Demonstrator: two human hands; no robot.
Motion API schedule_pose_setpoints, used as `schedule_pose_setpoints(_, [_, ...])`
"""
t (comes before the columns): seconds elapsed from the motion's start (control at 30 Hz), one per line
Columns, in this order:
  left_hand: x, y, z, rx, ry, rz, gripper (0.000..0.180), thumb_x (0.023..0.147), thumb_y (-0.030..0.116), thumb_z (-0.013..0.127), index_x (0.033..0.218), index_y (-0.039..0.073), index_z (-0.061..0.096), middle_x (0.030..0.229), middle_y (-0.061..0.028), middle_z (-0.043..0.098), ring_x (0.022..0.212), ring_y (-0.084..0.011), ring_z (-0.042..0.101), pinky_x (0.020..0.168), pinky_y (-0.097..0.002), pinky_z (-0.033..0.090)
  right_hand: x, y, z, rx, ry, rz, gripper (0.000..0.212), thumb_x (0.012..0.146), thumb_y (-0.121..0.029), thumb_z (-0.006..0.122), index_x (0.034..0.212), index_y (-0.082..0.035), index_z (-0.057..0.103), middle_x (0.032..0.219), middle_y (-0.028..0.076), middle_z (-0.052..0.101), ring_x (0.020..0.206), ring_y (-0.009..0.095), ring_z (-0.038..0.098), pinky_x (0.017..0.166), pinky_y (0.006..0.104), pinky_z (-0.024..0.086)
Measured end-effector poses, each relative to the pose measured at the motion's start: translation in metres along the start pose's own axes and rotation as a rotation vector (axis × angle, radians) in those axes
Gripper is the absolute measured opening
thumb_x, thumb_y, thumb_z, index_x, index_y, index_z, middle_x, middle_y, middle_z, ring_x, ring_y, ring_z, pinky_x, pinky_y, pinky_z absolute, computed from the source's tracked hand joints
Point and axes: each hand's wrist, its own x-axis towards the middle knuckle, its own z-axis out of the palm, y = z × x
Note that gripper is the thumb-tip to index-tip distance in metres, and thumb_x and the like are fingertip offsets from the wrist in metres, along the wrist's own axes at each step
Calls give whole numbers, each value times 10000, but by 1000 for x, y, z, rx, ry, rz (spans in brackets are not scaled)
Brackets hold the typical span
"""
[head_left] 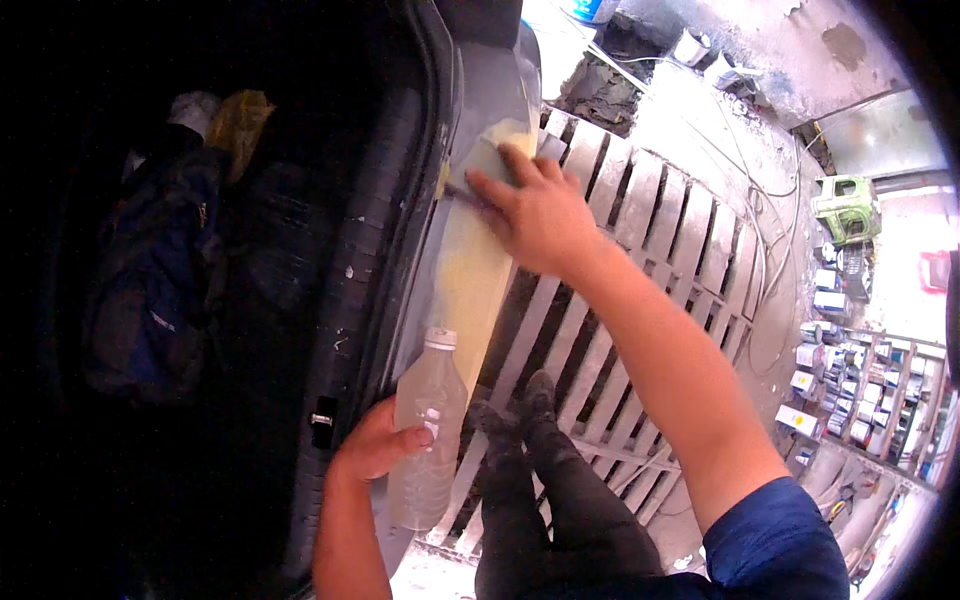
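One bottle, cloudy plastic with a white cap, is in the left hand, its cap end toward the top of the view. That grip is closed around the bottle's side, the thumb across the front and the other fingers hidden behind it. Bottle and hand are beside the near end of a car's panel, which is grey with a long pale-yellow patch. Farther along the panel, the right hand lies over a pale pad, which sits on the panel near its far end. Its fingers are bent, with the tips on the pad; whether this grip pinches the pad or only presses on it, I cannot tell.

Left of the panel, past a black sill, the dark trunk holds a dark blue bag, with a yellow bag just beyond it. Right of the panel, the person's shoes are on a slatted wooden pallet. Cables trail over the floor beyond, near a green crate and many cans.
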Motion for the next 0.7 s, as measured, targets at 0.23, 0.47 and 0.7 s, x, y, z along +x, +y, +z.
schedule_pose_setpoints(0.23, [-2, 2, -2, -56, -37, 41, 601, 849, 293, 763, 1334, 23, 533, 1166, -37, 635, 1034, -140, 593, 892, -323, 496, -74, -46, 24, 126, 194, -275, 460, 856, -298, 618, 1314, -263, 639, 1467, 211, 451, 1201, 372, 524, 933, 497, 451])
schedule_pose_setpoints(0.47, [2, 2, 2, -28, -12, 18, 591, 841, 290, 766, 1316, 15, 547, 1154, -45, 646, 1025, -146, 600, 892, -322, 496, 1, 3, 6, 46, 161, 21, 511, 909, -309, 591, 1414, -260, 533, 1473, 229, 433, 1234, 428, 501, 958, 505, 457])
schedule_pose_setpoints(0.7, [-3, 0, -3, -34, -39, 51, 577, 856, 284, 751, 1321, 13, 542, 1162, -45, 643, 1032, -148, 595, 908, -331, 490, -55, -38, 20, 131, 187, -170, 513, 863, -245, 635, 1374, -260, 578, 1445, 206, 471, 1186, 399, 534, 938, 486, 449])
